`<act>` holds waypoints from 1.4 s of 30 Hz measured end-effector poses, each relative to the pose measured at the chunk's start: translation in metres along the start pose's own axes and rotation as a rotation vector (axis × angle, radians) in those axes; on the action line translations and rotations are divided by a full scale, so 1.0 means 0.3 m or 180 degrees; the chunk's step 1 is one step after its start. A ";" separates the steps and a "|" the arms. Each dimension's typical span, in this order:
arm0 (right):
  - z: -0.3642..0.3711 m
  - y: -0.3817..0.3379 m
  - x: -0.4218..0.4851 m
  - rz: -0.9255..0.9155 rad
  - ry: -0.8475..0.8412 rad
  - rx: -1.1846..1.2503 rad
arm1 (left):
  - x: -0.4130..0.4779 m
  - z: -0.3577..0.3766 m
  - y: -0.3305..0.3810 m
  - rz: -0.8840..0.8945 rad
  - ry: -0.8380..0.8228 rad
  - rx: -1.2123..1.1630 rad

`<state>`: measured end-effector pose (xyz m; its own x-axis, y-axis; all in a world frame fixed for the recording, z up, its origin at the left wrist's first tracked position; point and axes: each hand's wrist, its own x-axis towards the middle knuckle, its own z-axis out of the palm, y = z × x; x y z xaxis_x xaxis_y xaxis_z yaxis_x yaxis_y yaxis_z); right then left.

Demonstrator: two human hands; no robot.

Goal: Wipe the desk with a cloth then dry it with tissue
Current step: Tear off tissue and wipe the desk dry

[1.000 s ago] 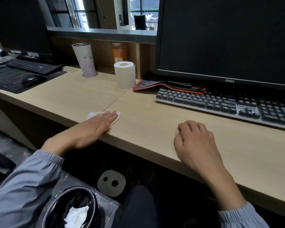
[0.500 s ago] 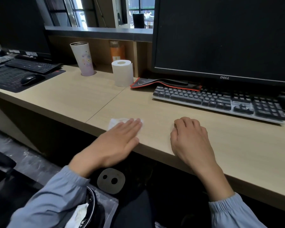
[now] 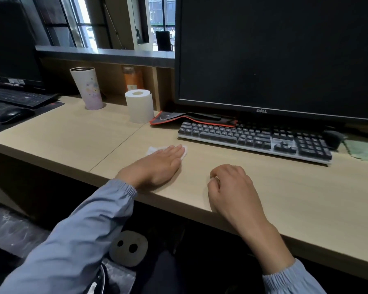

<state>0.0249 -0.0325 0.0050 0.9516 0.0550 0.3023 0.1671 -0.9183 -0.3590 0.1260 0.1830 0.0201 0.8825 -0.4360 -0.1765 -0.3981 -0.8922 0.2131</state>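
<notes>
My left hand [image 3: 157, 166] lies flat on a white tissue [image 3: 152, 150] and presses it onto the light wooden desk [image 3: 306, 198], just in front of the keyboard's left end. Only the tissue's edges show past the fingers. My right hand [image 3: 232, 187] rests on the desk near the front edge, fingers curled under, with nothing seen in it. A green cloth [image 3: 363, 150] lies on the desk at the far right, beyond the keyboard. A roll of tissue [image 3: 139, 106] stands upright at the back of the desk.
A black keyboard [image 3: 255, 140] and a Dell monitor [image 3: 274, 56] fill the back right, with a mouse [image 3: 333, 139] beside them. A pale tumbler [image 3: 86, 88] stands at the back left. A second keyboard, mouse [image 3: 14, 114] and mat sit far left.
My left hand has slid the tissue to the right along the desk, from the left panel across the seam toward the keyboard. My right hand has stayed in place.
</notes>
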 end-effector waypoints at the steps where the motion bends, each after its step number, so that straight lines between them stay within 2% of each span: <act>1: -0.008 0.012 -0.008 0.0000 0.0006 -0.0033 | 0.036 -0.015 -0.008 -0.0039 -0.0004 -0.0023; 5: -0.050 0.086 -0.032 0.0088 0.0053 -0.0119 | 0.137 -0.040 -0.008 -0.0134 -0.0020 0.0021; 11: -0.052 0.119 -0.047 0.0093 0.0128 -0.0049 | 0.136 -0.021 0.024 -0.0139 0.0042 -0.0010; 18: -0.067 0.123 -0.043 0.0277 0.0245 0.0196 | 0.144 0.030 0.186 0.0211 0.0030 -0.0037; 29: -0.143 0.224 -0.076 0.0606 0.0318 -0.0117 | 0.174 0.076 0.486 0.0726 -0.0059 0.0028; 33: -0.185 0.283 -0.088 0.0843 0.0348 -0.0162 | 0.188 0.094 0.528 0.0812 -0.0061 -0.0006; 36: -0.197 0.295 -0.090 0.0868 0.0294 -0.0141 | 0.182 0.088 0.524 0.0854 -0.0077 -0.0265; 38: -0.200 0.286 -0.083 0.0821 0.0244 -0.0132 | 0.161 0.060 0.508 0.0891 -0.0072 -0.0884; 40: -0.205 0.267 -0.071 0.0756 0.0191 -0.0065 | 0.135 0.027 0.469 0.0838 0.0116 -0.1462; 42: -0.213 0.236 -0.055 0.0616 0.0133 0.0083 | 0.114 0.014 0.396 0.0682 0.0413 -0.1390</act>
<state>0.0046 -0.1236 0.0310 0.9552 -0.1383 0.2617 -0.0106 -0.8996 -0.4366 0.1079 0.0617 0.0354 0.8273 -0.5610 0.0301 -0.4563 -0.6397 0.6185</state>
